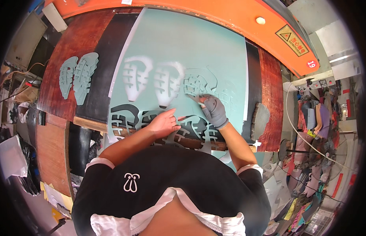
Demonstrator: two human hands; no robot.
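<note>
A pale teal rubber sheet lies on a dark cutting pad under an orange press beam. Several sole-shaped cut-outs with ribbed slots are punched through the sheet's near part. My right hand, in a grey glove, pinches a teal sole-shaped piece at its near end and lifts it out of the sheet. My left hand is bare and presses flat on the sheet beside an empty cut-out, fingers spread slightly.
Two cut teal sole pieces lie side by side on the pad at the left. The orange machine beam spans the far side. A dark grey piece sits at the right edge. Coloured material hangs at the far right.
</note>
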